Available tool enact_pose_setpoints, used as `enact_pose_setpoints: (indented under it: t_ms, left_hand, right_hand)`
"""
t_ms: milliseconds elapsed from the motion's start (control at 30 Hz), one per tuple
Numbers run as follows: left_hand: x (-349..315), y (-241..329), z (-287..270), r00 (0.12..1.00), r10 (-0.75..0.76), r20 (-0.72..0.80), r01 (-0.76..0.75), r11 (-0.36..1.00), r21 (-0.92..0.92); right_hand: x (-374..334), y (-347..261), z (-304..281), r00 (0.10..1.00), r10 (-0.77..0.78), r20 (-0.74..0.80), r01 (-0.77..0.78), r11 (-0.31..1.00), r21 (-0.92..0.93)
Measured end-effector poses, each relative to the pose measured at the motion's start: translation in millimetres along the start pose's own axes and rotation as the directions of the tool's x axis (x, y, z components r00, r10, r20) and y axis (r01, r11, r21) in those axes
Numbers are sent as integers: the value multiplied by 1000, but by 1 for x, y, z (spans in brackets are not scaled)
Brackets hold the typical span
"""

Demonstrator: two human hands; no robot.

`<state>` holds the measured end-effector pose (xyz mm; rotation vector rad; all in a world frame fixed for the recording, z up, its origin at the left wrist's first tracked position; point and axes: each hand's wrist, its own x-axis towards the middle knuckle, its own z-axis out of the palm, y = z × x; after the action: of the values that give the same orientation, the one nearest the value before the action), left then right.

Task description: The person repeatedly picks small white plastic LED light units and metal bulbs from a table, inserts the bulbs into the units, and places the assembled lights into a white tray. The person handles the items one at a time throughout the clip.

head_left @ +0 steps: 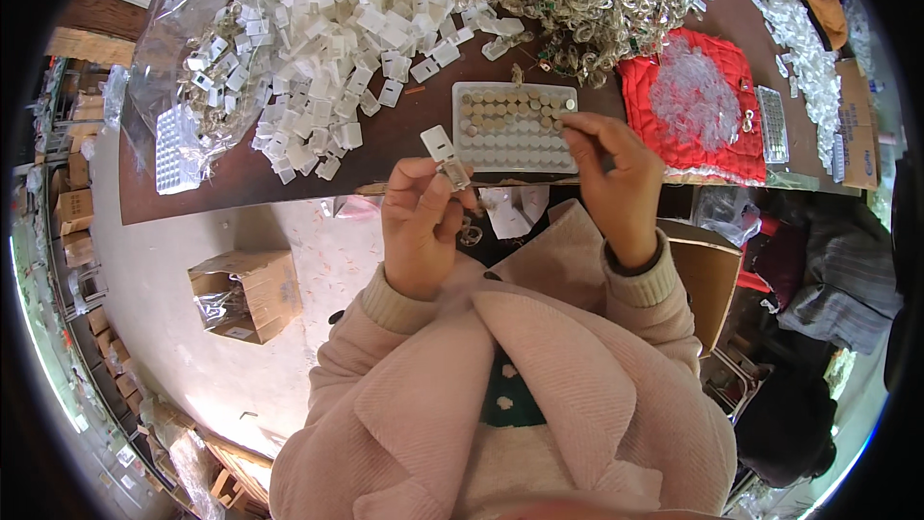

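My left hand (420,231) is closed on a small white plastic case (439,144), held up just past the table's front edge. Its lower part shows fittings inside, and a coil of thin clear wire (470,233) dangles below the fingers. A pale plastic tray (518,160) lies in front of me with rows of round pockets. Button cells (505,108) fill much of its far rows; the near pockets look vacant. At the tray's right edge my right hand (621,178) pinches thumb and forefinger together on what looks like a button cell, mostly covered by the fingertips.
Loose white plastic cases (337,29) are heaped at the left. Tangled wire bundles (577,0) lie behind the tray. On a red cloth (741,159) rest small clear plastic pieces (695,96). Another tray (177,149) sits far left. A cardboard box (260,294) stands on the floor.
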<state>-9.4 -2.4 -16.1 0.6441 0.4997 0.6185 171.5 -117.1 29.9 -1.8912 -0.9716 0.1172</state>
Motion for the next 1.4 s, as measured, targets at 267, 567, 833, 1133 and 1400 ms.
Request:
enact_pose_setpoints:
  t_ms: [267, 567, 833, 1133, 1400]
  left_hand:
    - [2, -5, -9, 999, 24, 43, -22, 998, -54]
    - [1, -2, -13, 999, 30, -16, -31, 998, -54]
    - [5, -1, -17, 999, 54, 4, -54, 995, -83]
    - [6, 0, -15, 998, 43, -47, -47, 996, -79]
    - [3, -3, -4, 998, 61, -6, -61, 996, -69]
  right_hand:
    - [-4, 16, 15, 989, -150, 3, 149, 982, -114]
    - [7, 9, 61, 950, -309, 47, 311, 917, -249]
    - [9, 7, 63, 954, -277, 113, 299, 906, -301]
    - [13, 4, 59, 911, -366, 190, 407, 875, -264]
    - [-2, -25, 46, 897, -428, 110, 419, 903, 91]
